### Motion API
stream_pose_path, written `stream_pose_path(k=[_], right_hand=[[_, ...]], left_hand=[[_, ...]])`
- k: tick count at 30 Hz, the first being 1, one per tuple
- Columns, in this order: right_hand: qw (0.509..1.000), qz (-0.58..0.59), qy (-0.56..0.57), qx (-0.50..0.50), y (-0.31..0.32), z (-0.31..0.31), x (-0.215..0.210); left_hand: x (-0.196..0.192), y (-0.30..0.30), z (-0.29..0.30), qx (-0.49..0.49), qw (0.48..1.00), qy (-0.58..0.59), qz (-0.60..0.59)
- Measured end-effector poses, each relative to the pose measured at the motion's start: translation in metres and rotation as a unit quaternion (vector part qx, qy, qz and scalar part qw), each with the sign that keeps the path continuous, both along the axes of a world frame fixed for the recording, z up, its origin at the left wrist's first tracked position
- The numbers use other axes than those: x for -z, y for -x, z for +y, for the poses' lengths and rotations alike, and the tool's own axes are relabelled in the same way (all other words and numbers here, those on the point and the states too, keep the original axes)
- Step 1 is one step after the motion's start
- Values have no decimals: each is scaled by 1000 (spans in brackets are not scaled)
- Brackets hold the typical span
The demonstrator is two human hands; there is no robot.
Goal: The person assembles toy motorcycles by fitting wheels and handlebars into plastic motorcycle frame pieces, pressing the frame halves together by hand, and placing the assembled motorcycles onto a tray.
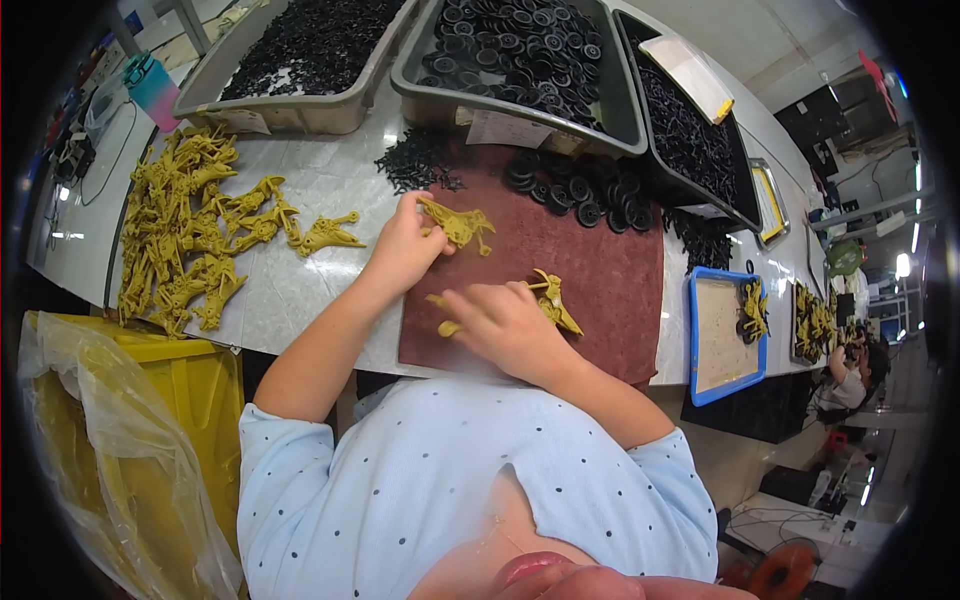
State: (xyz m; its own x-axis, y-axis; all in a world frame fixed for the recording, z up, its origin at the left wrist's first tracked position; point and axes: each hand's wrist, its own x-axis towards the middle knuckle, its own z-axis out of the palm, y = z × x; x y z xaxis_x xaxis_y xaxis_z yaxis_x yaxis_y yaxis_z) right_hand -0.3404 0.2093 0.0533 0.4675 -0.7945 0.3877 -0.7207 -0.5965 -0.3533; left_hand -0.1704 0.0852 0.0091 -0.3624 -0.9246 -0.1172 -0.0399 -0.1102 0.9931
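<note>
Yellow plastic part [460, 224] lies roughly level in left hand [402, 247]; right hand [505, 325] grips another part [553, 300]

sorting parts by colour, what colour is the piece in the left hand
Mustard yellow piece, head view.

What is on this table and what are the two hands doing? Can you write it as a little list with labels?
left hand: holds a yellow plastic piece over the mat
right hand: holds a second yellow piece
mat: dark red, under both hands
yellow pile: many such pieces, left of the mat
black wheels: loose at the mat's far edge
grey bins: full of black parts, behind
blue tray: right of the mat
</note>
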Motion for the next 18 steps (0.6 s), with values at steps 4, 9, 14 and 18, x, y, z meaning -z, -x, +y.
stream_pose_path(k=[4, 9, 14, 18], right_hand=[[997, 50, -19, -55, 9, 0, 4], [968, 62, -52, 237, 37, 14, -5], [919, 64, -228, 315, 61, 28, 11], [897, -127, -295, 303, 67, 24, 12]], left_hand=[[-6, 9, -6, 14, 967, 119, -223], [-13, 13, 15, -51, 834, 322, -446], [-31, 21, 34, -24, 840, 372, -394], [-40, 29, 46, 150, 911, 249, -293]])
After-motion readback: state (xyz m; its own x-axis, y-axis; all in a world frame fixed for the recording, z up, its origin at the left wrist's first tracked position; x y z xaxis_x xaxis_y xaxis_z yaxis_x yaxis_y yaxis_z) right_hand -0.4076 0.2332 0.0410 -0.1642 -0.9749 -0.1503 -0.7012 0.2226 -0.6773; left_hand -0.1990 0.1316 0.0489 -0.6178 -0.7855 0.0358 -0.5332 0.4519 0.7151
